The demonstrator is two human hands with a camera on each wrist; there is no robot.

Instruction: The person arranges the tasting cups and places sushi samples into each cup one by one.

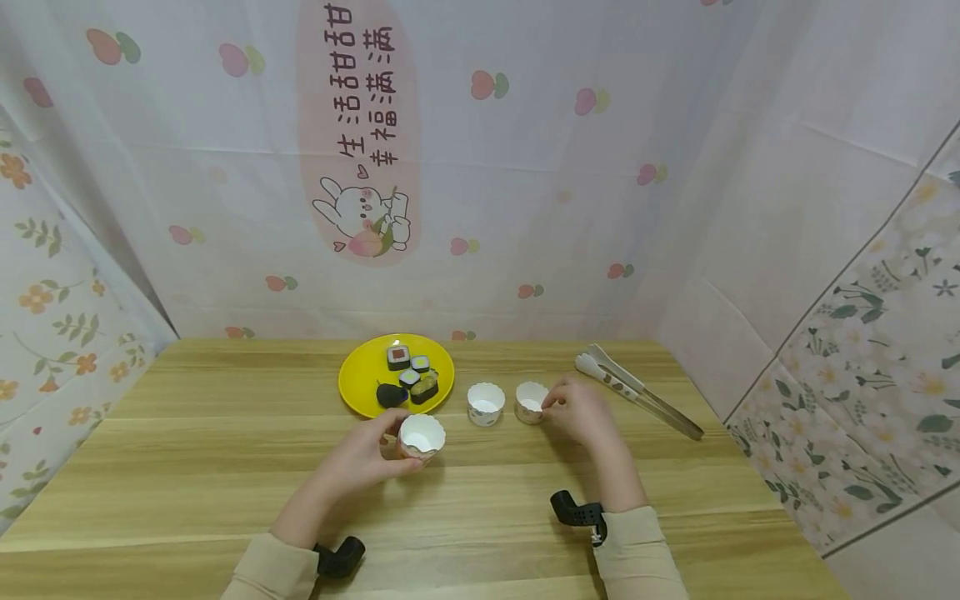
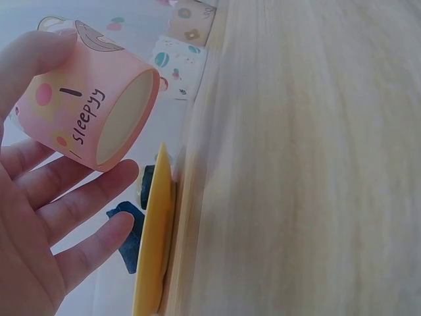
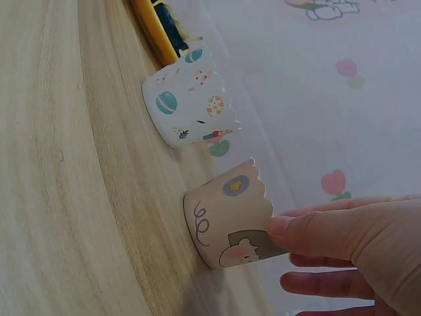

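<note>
In the head view, my left hand (image 1: 363,454) holds a pink paper baking cup (image 1: 422,437) between thumb and fingers, in front of the yellow plate. The left wrist view shows this cup (image 2: 85,99) lifted off the table, with "sleepyy" printed on its side. My right hand (image 1: 585,414) pinches the rim of a beige paper baking cup (image 3: 230,220), which stands on the table. Between the two hands stands a white paper baking cup (image 1: 486,405) with teal and orange prints, touched by neither. The insides of all three look white.
Behind the left hand, a yellow plate (image 1: 356,387) bears several sushi-like pieces, among them a maki roll (image 1: 398,357). Food tongs (image 1: 641,392) lie on the wooden table (image 1: 187,467) to the right. A printed curtain (image 1: 525,208) hangs along the back edge.
</note>
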